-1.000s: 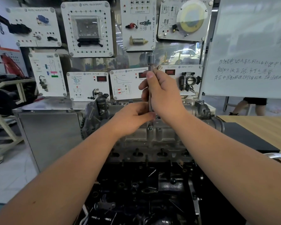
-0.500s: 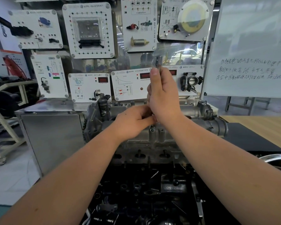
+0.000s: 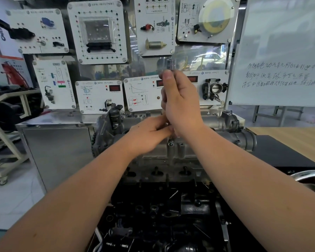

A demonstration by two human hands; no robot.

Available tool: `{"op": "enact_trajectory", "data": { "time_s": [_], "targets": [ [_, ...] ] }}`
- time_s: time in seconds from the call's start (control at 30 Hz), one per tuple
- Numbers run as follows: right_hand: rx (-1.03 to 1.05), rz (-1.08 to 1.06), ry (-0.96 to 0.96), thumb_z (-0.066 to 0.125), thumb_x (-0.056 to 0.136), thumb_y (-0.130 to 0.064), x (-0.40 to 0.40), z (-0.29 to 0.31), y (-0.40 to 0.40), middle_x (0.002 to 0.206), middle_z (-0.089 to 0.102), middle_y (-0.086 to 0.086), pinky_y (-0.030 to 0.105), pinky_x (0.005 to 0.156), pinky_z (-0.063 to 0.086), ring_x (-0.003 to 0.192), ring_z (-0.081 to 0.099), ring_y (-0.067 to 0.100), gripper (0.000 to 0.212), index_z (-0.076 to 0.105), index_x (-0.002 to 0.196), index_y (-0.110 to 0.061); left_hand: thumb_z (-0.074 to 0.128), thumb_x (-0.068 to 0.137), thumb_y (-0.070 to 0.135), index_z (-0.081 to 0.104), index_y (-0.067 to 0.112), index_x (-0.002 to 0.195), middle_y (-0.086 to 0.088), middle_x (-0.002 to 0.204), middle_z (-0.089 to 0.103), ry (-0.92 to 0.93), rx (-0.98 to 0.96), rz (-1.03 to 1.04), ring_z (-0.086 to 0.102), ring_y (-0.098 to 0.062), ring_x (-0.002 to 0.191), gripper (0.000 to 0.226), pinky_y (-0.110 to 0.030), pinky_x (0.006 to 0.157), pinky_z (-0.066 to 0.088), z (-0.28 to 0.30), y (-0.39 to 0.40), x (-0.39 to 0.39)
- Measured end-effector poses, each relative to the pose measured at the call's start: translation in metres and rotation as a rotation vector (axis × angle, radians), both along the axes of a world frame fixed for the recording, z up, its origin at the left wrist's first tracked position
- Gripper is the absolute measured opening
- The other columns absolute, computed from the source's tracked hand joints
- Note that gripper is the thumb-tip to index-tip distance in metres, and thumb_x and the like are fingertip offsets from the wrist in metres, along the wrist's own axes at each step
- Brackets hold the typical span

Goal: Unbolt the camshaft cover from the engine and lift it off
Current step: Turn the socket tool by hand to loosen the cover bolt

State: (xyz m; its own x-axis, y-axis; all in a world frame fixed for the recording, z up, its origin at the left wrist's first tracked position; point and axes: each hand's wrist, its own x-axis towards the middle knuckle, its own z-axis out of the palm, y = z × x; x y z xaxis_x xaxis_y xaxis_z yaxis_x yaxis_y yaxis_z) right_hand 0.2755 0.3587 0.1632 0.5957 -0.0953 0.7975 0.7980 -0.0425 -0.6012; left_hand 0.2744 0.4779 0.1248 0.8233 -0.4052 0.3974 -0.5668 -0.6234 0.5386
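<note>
The grey metal camshaft cover (image 3: 189, 151) lies across the top of the engine (image 3: 164, 211) in front of me. My right hand (image 3: 180, 104) grips a slim upright socket driver (image 3: 170, 64) whose blurred top end sticks out above my fingers. Its lower end is hidden behind my hands. My left hand (image 3: 149, 132) pinches the tool's lower shaft just above a bolt (image 3: 170, 141) on the cover's near edge. The bolt head stands a little proud of the cover.
A display wall of white training panels (image 3: 98, 31) stands right behind the engine. A whiteboard (image 3: 280, 51) is at the right, a wooden table (image 3: 289, 140) below it, a steel cabinet (image 3: 56, 142) to the left. A chrome curved tube (image 3: 309, 174) lies at the right.
My right hand has risen with the driver, so the tool's top stands higher against the panels. My left hand stays at the tool's lower end above the bolt.
</note>
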Motion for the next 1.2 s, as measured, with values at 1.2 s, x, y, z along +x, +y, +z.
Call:
{"op": "enact_trajectory", "data": {
  "time_s": [1.2],
  "targets": [
    [-0.243,-0.134,0.043,0.043,0.107,-0.024,-0.004,-0.001,-0.020,0.083,0.071,-0.004,0.032,0.054,0.053,0.058,0.067,0.013,0.026,0.061,0.099,-0.007,0.054,0.101,0.044,0.068,0.024,0.106,0.011,0.096,0.077,0.002,-0.051,-0.022,0.071,-0.012,0.099,0.025,-0.050,0.097,0.054,-0.003,-0.001,0.005]
  ]
}}
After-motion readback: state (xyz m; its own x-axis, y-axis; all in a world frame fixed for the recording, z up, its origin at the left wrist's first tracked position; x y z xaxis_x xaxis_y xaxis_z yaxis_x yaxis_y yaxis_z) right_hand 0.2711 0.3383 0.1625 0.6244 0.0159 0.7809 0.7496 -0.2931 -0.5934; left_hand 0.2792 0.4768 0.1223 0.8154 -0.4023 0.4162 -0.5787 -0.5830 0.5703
